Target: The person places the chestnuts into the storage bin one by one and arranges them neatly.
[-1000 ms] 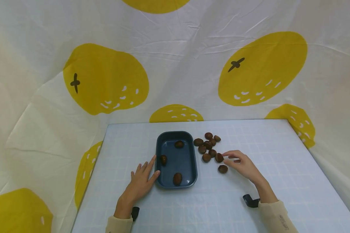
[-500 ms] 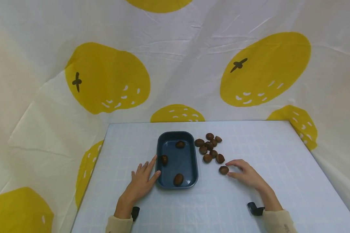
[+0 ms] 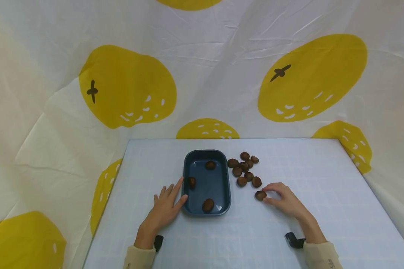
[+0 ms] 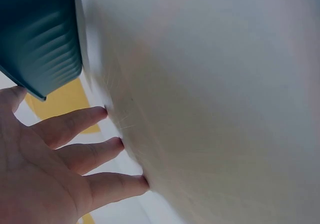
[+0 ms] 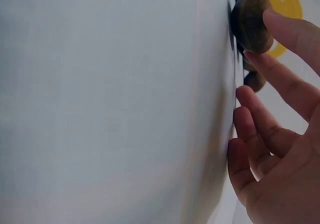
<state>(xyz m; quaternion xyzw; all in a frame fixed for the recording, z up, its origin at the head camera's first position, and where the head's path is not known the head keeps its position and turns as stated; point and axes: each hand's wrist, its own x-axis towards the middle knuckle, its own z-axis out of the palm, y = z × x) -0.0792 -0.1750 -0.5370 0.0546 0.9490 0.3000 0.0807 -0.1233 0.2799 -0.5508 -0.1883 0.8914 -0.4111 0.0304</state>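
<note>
A brown chestnut (image 3: 260, 195) lies on the table nearest the right hand (image 3: 284, 201). That hand pinches it between thumb and index finger; in the right wrist view the chestnut (image 5: 252, 23) sits between those two tips, the other fingers bent against the tabletop. The left hand (image 3: 165, 209) lies spread at the left side of a dark blue rectangular tray (image 3: 207, 215), index finger and thumb touching its rim. In the left wrist view, straight fingertips rest on the table beside the ribbed tray (image 4: 45, 49). Inside the tray are three chestnuts, one (image 3: 208, 205) near its front.
A loose cluster of several chestnuts (image 3: 244, 167) lies just right of the tray, beyond the right hand. The table (image 3: 249, 239) has a pale checked cover. Behind it hangs a white cloth (image 3: 215, 82) with yellow fruit prints.
The right hand has moved from a chestnut at the cluster's edge toward the nearer one and closed thumb and finger on it. The left hand has stayed by the tray.
</note>
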